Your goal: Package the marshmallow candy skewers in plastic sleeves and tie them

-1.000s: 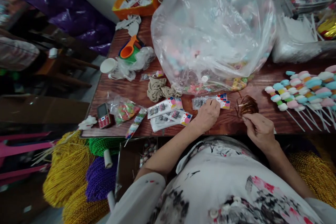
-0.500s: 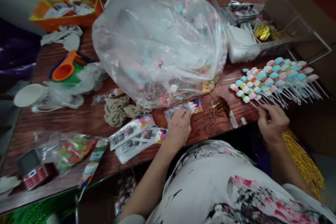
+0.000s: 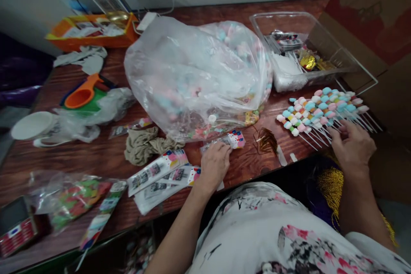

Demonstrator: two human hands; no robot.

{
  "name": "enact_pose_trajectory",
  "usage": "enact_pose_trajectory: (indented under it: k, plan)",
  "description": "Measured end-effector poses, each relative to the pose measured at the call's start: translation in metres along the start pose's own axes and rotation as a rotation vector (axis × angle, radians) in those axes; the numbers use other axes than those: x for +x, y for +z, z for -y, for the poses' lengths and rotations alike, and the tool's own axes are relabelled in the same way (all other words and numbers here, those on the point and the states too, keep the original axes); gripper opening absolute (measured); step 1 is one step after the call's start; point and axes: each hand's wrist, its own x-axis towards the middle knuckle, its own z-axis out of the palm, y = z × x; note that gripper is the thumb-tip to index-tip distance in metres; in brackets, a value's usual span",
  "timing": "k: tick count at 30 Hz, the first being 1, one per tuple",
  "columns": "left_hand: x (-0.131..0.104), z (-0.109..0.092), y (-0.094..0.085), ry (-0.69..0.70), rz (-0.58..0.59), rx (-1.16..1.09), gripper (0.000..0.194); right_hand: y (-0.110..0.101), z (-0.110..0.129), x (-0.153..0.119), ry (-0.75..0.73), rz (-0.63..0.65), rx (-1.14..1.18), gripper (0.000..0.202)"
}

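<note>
My left hand (image 3: 215, 163) rests on a small clear plastic bag with a colourful printed end (image 3: 236, 138), its fingers bent together over the bag's near part. At the table's right front edge, my right hand (image 3: 355, 147) has thumb and forefinger closed around the lower end of a white stick; the fingertips partly hide the contact. That stick belongs to a row of marshmallow skewers (image 3: 324, 109) in pink, white, blue and yellow, lying side by side. A bundle of brown-gold twist ties (image 3: 266, 141) lies between the hands. Several printed bags (image 3: 157, 171) overlap left of my left hand.
A large clear bag of marshmallows (image 3: 195, 72) fills the middle. Behind the skewers stands a clear plastic bin (image 3: 289, 81) with sticks and packets. At left are a beige cloth (image 3: 141, 145), an orange scoop (image 3: 79, 98), a white mug (image 3: 35, 126) and a phone (image 3: 16, 227).
My right hand has moved right along the skewers' stick ends. My left hand stays on the small bag. The view has tilted up, showing more wall behind the table.
</note>
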Motion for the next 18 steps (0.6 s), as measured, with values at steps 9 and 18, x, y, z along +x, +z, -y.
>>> enact_pose_trajectory:
  k: [9,18]
  plan:
    - [-0.002,0.008,0.006,-0.069,-0.132,-0.101,0.016,0.041,-0.008,-0.008,0.046,-0.059,0.208,0.03]
    - [0.001,0.005,0.002,-0.105,-0.077,-0.093,0.016,0.002,-0.003,0.026,-0.054,0.005,0.24,0.022]
